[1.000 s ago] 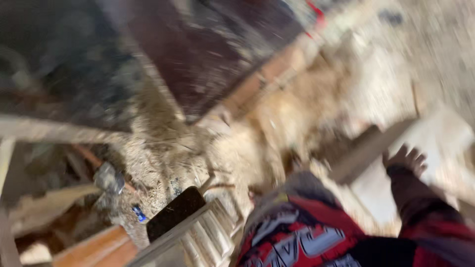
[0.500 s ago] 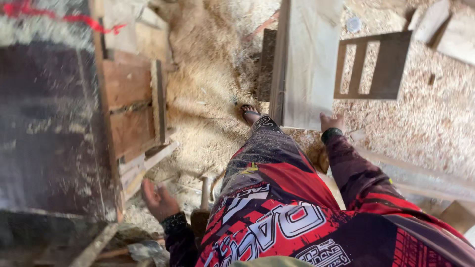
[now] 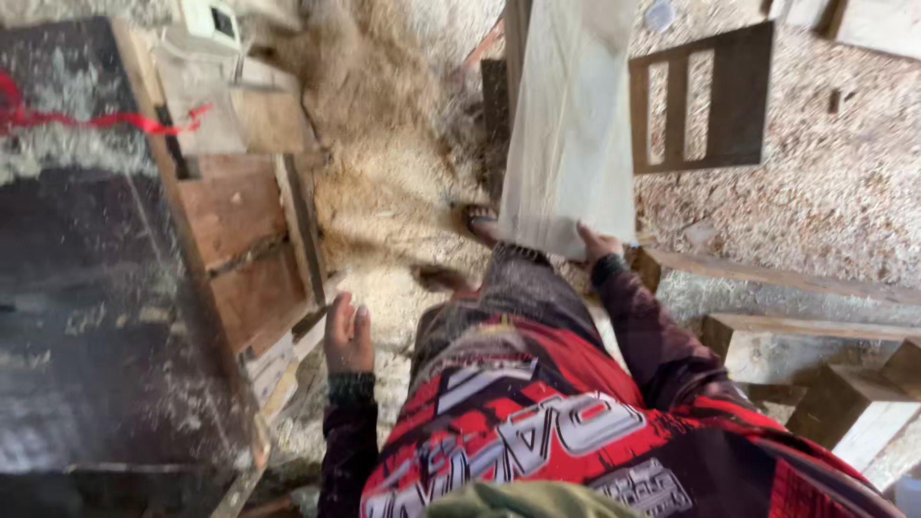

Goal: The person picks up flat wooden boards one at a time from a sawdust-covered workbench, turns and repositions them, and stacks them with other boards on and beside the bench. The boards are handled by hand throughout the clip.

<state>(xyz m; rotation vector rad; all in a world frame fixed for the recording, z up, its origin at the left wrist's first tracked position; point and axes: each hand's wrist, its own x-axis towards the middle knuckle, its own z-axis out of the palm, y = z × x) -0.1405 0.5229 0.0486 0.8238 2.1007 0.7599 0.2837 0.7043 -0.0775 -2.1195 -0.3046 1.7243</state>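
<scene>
Two hands work on either side of the person's body. The right hand (image 3: 597, 242) rests on the near end of a pale wooden board (image 3: 574, 125), fingers bent over its bottom edge; how tightly they close on it cannot be told. The left hand (image 3: 347, 334) hangs free beside the hip, fingers loosely apart and holding nothing, just beside the corner of a wooden frame (image 3: 251, 254).

The board runs away from the person toward the top of the view, its near edge squared off and lying above a sandalled foot (image 3: 480, 225). Its left long edge sits close to a dark upright plank (image 3: 496, 105); its right edge is near a dark slatted frame (image 3: 705, 96) lying on the ground. Open room lies between the wooden frame and the board, a strip of floor heaped with sawdust (image 3: 393, 163). On the left a dark dusty table top (image 3: 86, 317) closes off that side.

The board looks smooth, whitish and flat, with faint grain and no visible knots.
</scene>
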